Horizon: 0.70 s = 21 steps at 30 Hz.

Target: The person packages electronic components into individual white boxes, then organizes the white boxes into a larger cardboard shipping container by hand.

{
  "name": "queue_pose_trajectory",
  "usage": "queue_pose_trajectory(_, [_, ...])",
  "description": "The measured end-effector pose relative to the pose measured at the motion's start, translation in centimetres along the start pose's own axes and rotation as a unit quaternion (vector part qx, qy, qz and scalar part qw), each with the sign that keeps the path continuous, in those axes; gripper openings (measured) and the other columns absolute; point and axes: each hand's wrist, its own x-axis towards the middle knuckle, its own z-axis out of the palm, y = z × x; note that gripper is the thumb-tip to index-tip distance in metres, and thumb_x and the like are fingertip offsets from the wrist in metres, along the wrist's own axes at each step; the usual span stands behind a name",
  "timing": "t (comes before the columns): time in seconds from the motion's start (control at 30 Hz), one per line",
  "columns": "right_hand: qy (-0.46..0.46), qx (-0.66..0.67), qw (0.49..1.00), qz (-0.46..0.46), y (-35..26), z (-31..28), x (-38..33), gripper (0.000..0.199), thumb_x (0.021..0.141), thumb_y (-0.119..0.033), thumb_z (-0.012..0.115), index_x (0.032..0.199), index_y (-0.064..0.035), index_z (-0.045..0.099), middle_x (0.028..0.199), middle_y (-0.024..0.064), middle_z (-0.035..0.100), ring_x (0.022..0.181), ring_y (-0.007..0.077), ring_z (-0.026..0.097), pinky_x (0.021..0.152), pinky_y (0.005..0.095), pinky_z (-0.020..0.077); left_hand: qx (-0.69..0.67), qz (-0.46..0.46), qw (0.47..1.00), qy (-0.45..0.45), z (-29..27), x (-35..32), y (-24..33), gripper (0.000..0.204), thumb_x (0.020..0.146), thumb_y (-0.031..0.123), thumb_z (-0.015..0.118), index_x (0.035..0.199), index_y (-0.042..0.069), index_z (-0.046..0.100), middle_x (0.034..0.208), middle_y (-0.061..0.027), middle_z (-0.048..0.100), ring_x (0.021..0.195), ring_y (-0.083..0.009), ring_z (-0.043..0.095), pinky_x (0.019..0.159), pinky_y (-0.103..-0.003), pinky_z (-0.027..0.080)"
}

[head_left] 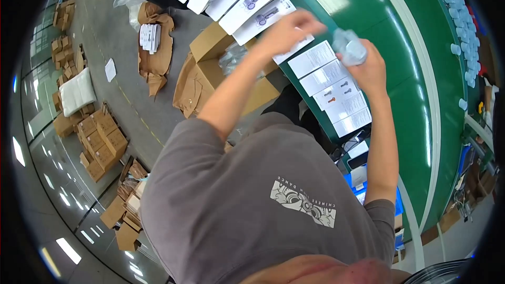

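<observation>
My right hand [371, 71] is closed around a pale, translucent plastic-wrapped item [351, 48], held above the green work surface. What lies inside the wrap cannot be made out. My left hand [289, 32] reaches over the near end of a row of white boxes [252, 5] printed with a purple device. Its fingers are curled and smeared by motion, so whether they hold anything is unclear. Below it a white box or flap [293, 50] shows in part. Between the hands and my body lie several printed white leaflets [327, 76], overlapping along the table edge.
An open cardboard box [210, 47] with clear plastic bags [230, 59] stands beside the table on my left. On the far side of the green table [405, 47] sit several pale blue cups or caps [463, 26]. Stacked cartons [100, 142] stand on the floor at far left.
</observation>
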Motion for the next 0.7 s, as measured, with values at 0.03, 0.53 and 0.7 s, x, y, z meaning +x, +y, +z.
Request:
queue_pose_trajectory(0.03, [0.009,0.107,0.991,0.08,-0.5,-0.5,-1.6,0.045,0.079,-0.015,0.079,0.119,-0.0016,0.062,0.107,0.0119,0.069,0.103,0.0265,0.064,0.094,0.0375,0.0471,0.167,0.046,0.966,0.19,-2.6,-1.5,-0.3,0.053,0.075,0.042,0.079,0.106,0.001,0.066,0.097,-0.0169,0.066,0.093,-0.029,0.064,0.078,-0.039,0.051])
queue_pose_trajectory(0.53, [0.253,0.431,0.822,0.274,-1.3,-5.3,-21.5,0.053,0.084,-0.036,0.076,0.116,0.0033,0.063,0.111,0.0103,0.068,0.098,0.0186,0.065,0.089,0.0352,0.0496,0.497,0.462,0.678,0.283,-12.1,-6.4,-1.8,0.023,0.076,0.009,0.076,0.098,0.014,0.073,0.087,-0.0024,0.07,0.083,-0.0202,0.065,0.082,-0.035,0.045])
queue_pose_trajectory(0.7, [0.12,0.188,0.963,-0.152,-11.7,-7.1,-17.4,0.06,0.065,-0.04,0.088,0.109,-0.0024,0.069,0.126,0.0159,0.064,0.118,0.0266,0.059,0.119,0.0453,0.0187,0.307,0.335,0.891,-0.014,-4.9,-14.9,14.1,0.014,0.078,0.002,0.076,0.092,0.002,0.073,0.087,-0.0091,0.071,0.079,-0.0177,0.068,0.073,-0.028,0.052])
